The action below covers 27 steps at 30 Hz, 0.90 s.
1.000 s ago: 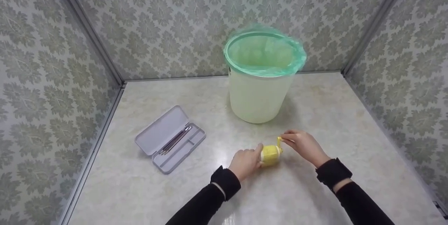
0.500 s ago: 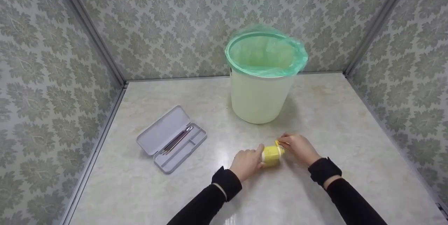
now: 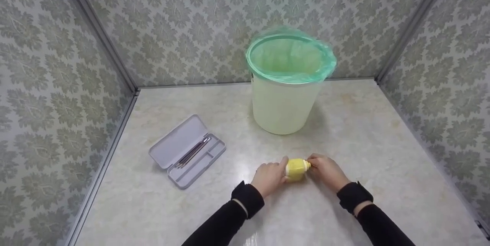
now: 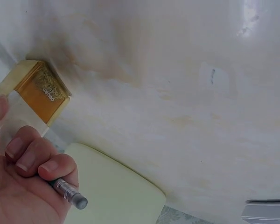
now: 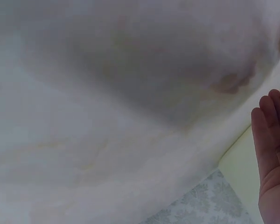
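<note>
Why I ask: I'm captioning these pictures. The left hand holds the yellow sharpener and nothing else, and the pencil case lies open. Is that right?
Not quite: "nothing else" is wrong. The left wrist view shows that the left hand also holds a pencil, its silver end sticking out past the curled fingers. The yellow sharpener and open case are right.

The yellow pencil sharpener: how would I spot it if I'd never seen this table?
Find the tall pale bin with the green liner, at the back of the table. Nearer the camera, the left hand grips the pencil sharpener, with the right hand at its other end. It is small, boxy and yellow, unlike the open grey pencil case to the left.
</note>
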Motion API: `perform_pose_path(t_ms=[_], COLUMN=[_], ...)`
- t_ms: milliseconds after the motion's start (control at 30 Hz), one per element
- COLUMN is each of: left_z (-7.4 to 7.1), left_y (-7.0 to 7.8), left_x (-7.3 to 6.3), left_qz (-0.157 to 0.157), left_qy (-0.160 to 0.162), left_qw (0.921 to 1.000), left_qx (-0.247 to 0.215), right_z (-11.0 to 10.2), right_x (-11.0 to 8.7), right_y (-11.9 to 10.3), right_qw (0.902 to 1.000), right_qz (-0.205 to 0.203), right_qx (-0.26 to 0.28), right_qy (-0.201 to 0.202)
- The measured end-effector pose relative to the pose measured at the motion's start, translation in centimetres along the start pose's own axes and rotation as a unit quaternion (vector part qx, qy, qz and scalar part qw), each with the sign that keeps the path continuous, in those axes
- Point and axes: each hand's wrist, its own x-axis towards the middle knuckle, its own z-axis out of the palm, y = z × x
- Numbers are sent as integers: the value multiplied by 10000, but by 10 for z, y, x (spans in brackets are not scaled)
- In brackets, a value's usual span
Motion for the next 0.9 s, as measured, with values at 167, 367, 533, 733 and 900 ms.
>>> perform_pose_path(t_ms=[167,367,533,733,900], left_z=[2,3,0,-1,-2], left_y=[1,4,3,4,5], left_x=[1,1,0,0,-1], left_qz=[-84,-129,-162,-176,-181], left_qy=[15,42,148,35,-12], left_qw=[10000,9998,9997,9998,9998], left_qx=[-37,-138,73,-17,-88], right_z=[4,3,-1,-10,-22], right_x=[-9,-21,-32,-43,-50], right_y=[-1,-2,-6,-11,-16], right_qw=[9999,9999,9995,9989,9990], right_qz=[121,-89,-308,-467,-422], right_qx=[106,-77,-78,4,96], right_qy=[-18,-81,-68,56,84])
